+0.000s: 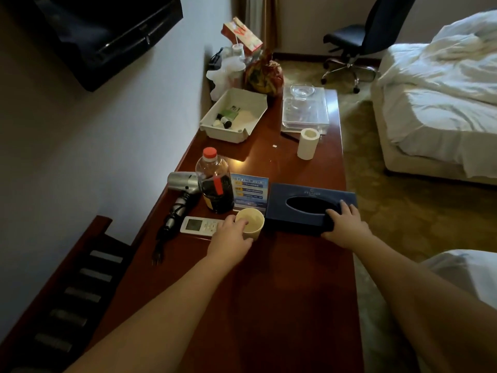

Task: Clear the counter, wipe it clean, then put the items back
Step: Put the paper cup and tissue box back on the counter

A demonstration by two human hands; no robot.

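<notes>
We reach both arms out over the long reddish-brown wooden counter [295, 278]. Our left hand [232, 239] curls around the near side of the small pale yellow cup [251, 222], fingers over its rim and thumb against its wall, so it grasps the cup. Our right hand [345, 227] grips the near right corner of the dark blue rectangular tissue box [309, 204], fingers lying on its top beside the oval slot and thumb on its near face. Cup and box stand side by side on the counter, the cup just left of the box.

Left of the cup lies a white remote control with a grey screen [200, 225], partly under our left hand. Farther left rests a silver hair dryer with a black cord [183, 195]. Just beyond the cup stands a clear plastic bottle with a red cap and dark liquid [215, 184], and beside it a blue upright printed card [248, 191].

Farther along we see a white roll of toilet paper [308, 144] standing on end, a cream plastic tray [234, 115] holding small toiletry bottles, and a clear glass bowl [302, 90] on a transparent tray (its contents are hard to make out). Bags and boxes crowd the far end.
</notes>
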